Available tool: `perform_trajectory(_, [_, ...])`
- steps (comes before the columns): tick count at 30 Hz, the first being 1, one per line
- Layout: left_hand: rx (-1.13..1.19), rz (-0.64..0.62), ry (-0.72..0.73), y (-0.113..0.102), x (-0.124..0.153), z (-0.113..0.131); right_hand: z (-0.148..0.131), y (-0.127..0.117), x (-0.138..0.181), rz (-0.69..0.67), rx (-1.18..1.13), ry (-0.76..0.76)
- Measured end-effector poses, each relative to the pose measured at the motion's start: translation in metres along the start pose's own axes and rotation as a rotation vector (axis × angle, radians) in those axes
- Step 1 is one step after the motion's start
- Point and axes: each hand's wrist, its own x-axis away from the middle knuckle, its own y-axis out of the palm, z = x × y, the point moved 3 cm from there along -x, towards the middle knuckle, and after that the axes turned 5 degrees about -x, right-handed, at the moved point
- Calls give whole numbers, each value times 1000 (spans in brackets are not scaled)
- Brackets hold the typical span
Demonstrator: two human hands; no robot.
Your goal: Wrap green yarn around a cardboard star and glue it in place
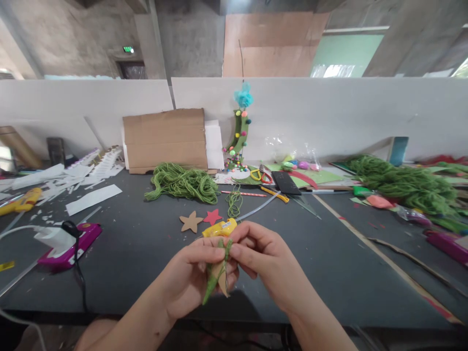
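A pointed piece of brown cardboard, partly wrapped in green yarn (211, 286), is held between my hands above the table's near edge. My left hand (192, 268) is closed round it, thumb on top, with one green tip pointing down toward me. The fingers of my right hand (266, 253) pinch green yarn at the upper end of the piece. My palms and fingers hide part of its shape. Just beyond my fingers lies a yellow glue gun (220, 228). Behind it are a brown cardboard star (190, 222) and a smaller red star (212, 217).
Green yarn heaps (185, 183) lie at the back and right. A small yarn coil (234, 202), scissors (261, 175), an orange cutter (275, 194) and a black phone (285, 183) sit mid-table. At left is a purple power strip (87, 239) with cables; a decorated ornament (239, 131) stands behind.
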Motion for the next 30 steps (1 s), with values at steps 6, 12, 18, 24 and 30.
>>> perform_trajectory(6, [-389, 334, 255, -3, 3, 10, -4, -9, 0, 242, 175, -58])
perform_trajectory(12, [-543, 492, 353, -8, 3, 8, -3, -7, 0, 238, 270, -54])
perform_trajectory(18, [-397, 494, 389, -3, 5, 7, -7, -7, -1, 140, 262, -44])
perform_trajectory(24, [-245, 435, 325, 1, 5, 6, -8, -7, 1, 124, 161, -34])
perform_trajectory(30, [-92, 227, 119, -3, 3, 3, -2, -7, -1, -54, 26, -32])
